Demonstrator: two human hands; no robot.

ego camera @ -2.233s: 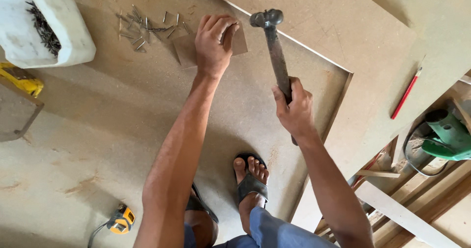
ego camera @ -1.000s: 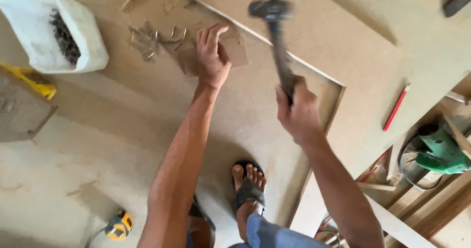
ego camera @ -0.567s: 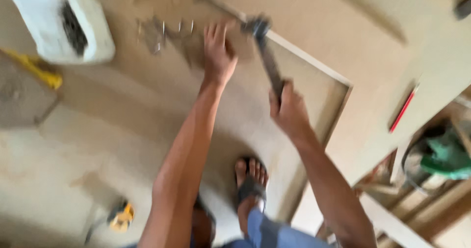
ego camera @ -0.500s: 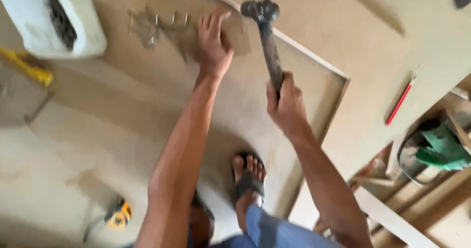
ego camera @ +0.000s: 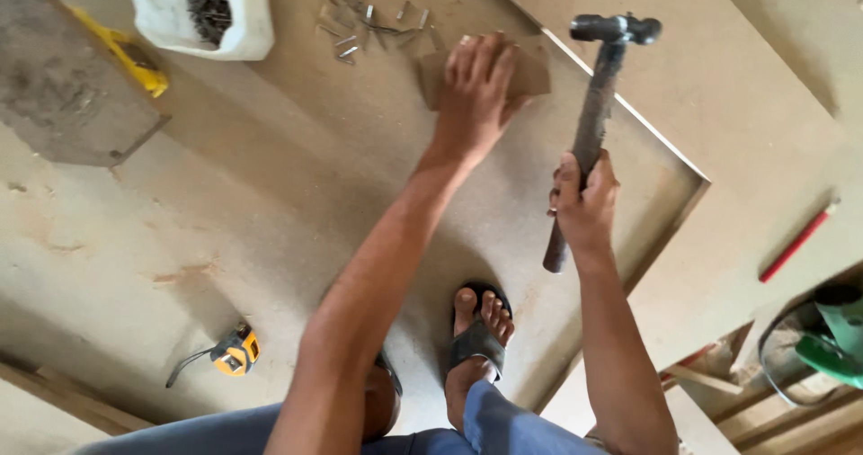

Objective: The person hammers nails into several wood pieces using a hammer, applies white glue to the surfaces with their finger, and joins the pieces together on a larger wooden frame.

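Head view: hammer (ego camera: 593, 122) is upright in the air, dark head at top, above a large fibreboard sheet (ego camera: 297, 194) w/ handle running down into the right hand (ego camera: 582, 201), fingers wrapped tight round the lower handle. Just left of the hammer, the left hand (ego camera: 475, 95) lies flat w/ fingers together, pressing a small brown board piece (ego camera: 530, 73) onto the sheet. Loose nails (ego camera: 369, 25) are scattered further left of that hand. A white tub of nails (ego camera: 202, 5) sits left again, near a yellow tool (ego camera: 135, 55). Below the hammer, a sandalled foot (ego camera: 478, 329) stands on the sheet. Far lower left of it: yellow tape measure (ego camera: 235, 352). Right of the hammer: red pencil (ego camera: 796, 244) on a second board, and a green power tool (ego camera: 831, 338) lower down.
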